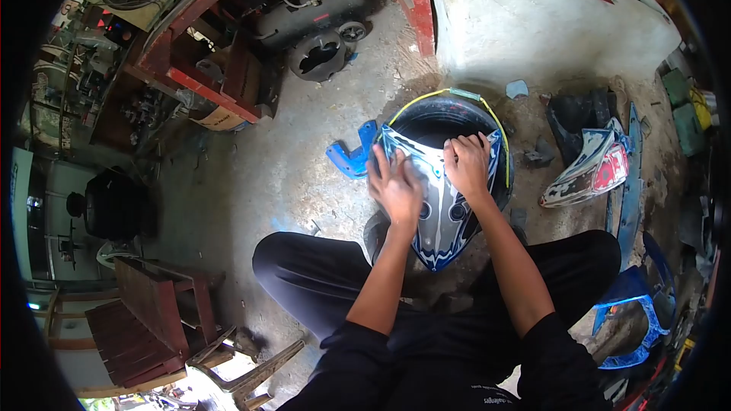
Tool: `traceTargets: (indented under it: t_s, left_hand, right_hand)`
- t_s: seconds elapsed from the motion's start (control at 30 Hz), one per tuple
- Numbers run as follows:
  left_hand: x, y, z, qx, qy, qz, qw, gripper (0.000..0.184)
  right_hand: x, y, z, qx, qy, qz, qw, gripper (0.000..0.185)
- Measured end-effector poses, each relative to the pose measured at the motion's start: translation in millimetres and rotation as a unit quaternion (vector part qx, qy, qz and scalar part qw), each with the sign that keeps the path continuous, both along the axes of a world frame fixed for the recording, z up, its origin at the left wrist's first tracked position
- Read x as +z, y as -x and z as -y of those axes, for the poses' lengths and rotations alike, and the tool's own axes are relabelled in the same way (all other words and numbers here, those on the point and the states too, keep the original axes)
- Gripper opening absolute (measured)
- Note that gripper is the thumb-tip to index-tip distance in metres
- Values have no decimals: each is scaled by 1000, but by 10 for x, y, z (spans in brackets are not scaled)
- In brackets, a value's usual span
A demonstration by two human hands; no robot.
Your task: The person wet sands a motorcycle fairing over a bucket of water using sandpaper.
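A pointed blue, white and grey panel (438, 217) rests across a black bucket (442, 110) with a yellow handle, between my knees. Its narrow tip points toward me. My left hand (396, 186) lies on the panel's left side, fingers spread and somewhat blurred. On the upper right part of the panel is my right hand (467, 164), its fingers bent at the edge; whatever may be under them is hidden. Just left of the bucket, a blue bracket-like piece (352, 154) lies on the floor.
To the right lie a red and white panel (598, 171), a long blue strip (631, 183) and a blue frame (643, 335). A white block (533, 23) stands ahead. At the lower left are a wooden bench (148, 320) and an air compressor (320, 19) farther up.
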State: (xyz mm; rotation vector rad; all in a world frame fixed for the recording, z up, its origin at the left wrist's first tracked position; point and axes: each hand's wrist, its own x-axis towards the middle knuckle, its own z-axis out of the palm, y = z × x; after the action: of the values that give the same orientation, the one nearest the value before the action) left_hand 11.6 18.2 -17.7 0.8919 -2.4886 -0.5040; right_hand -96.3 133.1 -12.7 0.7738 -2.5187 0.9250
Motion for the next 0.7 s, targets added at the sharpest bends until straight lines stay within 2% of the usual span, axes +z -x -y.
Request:
traceTargets:
  t_s: [0.03,0.1,0.13,0.17,0.23,0.3,0.37,0.43,0.47,0.57,0.7]
  left_hand:
    - [-4,23,-63,-51,-8,-54,997,42]
    - [34,-119,-153,-134,0,-58,989,40]
    - [70,-145,-80,-112,59,-14,992,41]
    - [78,-79,5,-43,40,2,998,40]
    - [48,58,18,-3,14,-15,1000,40]
    - [64,-8,-222,-76,-1,-23,997,41]
    - [132,-42,-255,-89,19,-19,996,39]
    - [117,56,-133,11,1,19,1000,42]
    - [97,123,-142,38,-20,-6,999,42]
    - [130,70,-506,-44,-19,-23,999,48]
    - [98,-175,-462,-62,30,11,998,48]
  right_hand:
    - [-19,-21,-32,0,-4,3,1000,23]
    - [-15,1,8,0,7,-7,1000,23]
    - [-6,-2,15,-2,8,-21,1000,23]
    - [-3,-10,28,-1,9,-23,1000,23]
    - [-4,0,7,0,1,-11,1000,23]
    - [-18,-3,-6,4,-4,-5,1000,23]
    - [-28,0,21,-3,4,-19,1000,23]
    - [-13,11,30,-6,-2,-21,1000,23]
    - [-17,8,23,-4,-8,-9,1000,24]
    - [-45,29,2,0,-17,-5,1000,25]
    - [-32,3,19,-3,-13,-16,1000,26]
